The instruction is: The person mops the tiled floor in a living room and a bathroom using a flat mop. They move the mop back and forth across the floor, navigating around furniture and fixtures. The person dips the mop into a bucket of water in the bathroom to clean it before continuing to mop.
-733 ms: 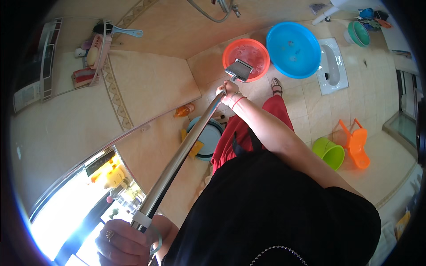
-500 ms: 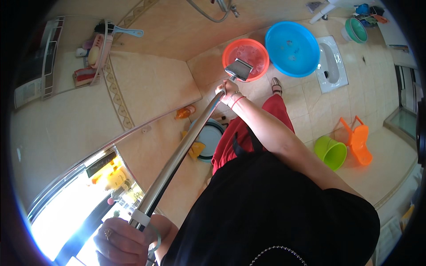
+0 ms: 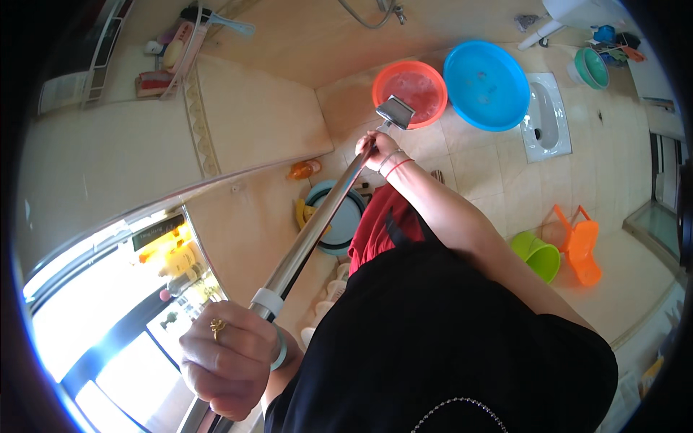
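A long silver-handled mop (image 3: 315,229) slants across the view from lower left to upper middle. My left hand (image 3: 227,357), with a gold ring on a finger, is wrapped round the handle just below a white collar. Far along the pole, my right hand (image 3: 376,149) grips it close to the metal mop head (image 3: 395,112). That head is over the near edge of an orange basin (image 3: 410,71) holding reddish, sudsy water; whether it touches the rim I cannot tell. Beside it on the tiles stands a larger blue basin (image 3: 485,119) with water in it.
A squat toilet (image 3: 564,148) lies right of the blue basin. A lime-green bucket (image 3: 546,263) and an orange child-size chair (image 3: 580,249) stand at right. Left of my red garment are a grey-blue basin (image 3: 346,216) and an orange bottle (image 3: 304,169). A bright window is lower left.
My left hand has moved up and right with its end of the mop. The view has shifted slightly, and the sandalled foot is now mostly hidden behind my right forearm.
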`<action>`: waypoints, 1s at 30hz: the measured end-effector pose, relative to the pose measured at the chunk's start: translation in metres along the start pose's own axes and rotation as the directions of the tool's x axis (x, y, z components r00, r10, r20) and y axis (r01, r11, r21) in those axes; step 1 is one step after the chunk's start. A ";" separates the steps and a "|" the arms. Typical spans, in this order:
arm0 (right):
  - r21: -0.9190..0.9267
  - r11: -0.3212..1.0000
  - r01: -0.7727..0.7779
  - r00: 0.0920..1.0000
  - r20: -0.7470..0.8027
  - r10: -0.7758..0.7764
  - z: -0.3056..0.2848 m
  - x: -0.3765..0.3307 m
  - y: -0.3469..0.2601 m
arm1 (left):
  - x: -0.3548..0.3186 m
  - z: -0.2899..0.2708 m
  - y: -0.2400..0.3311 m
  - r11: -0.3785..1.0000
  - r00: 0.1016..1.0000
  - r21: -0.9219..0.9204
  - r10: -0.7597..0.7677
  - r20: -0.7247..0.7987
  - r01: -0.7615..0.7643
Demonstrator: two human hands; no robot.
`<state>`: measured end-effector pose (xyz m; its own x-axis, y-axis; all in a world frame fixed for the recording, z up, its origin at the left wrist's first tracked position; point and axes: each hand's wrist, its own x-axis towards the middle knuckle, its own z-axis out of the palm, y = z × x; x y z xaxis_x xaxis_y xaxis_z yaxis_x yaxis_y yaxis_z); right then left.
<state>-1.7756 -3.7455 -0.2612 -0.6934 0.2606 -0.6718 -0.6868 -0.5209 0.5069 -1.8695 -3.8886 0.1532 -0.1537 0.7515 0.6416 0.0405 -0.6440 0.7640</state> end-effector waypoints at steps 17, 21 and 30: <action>-0.319 0.937 -0.140 0.990 -0.076 0.122 0.009 -0.125 0.046 | -0.049 0.066 0.020 0.999 0.999 0.017 -0.041 -0.009 0.041; -0.366 0.923 -0.121 0.991 0.007 0.132 0.013 -0.154 0.065 | -0.063 0.068 0.003 0.994 0.994 0.013 -0.110 0.022 0.110; -0.283 0.958 -0.041 0.999 -0.033 0.033 0.029 -0.191 0.110 | -0.073 0.045 -0.005 0.998 0.991 0.002 -0.060 0.120 0.060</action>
<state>-1.7255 -3.8291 -0.0617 -0.7080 0.2161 -0.6724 -0.5680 -0.7401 0.3602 -1.8140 -3.9334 0.1059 -0.0362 0.8007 0.5980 0.0334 -0.5971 0.8015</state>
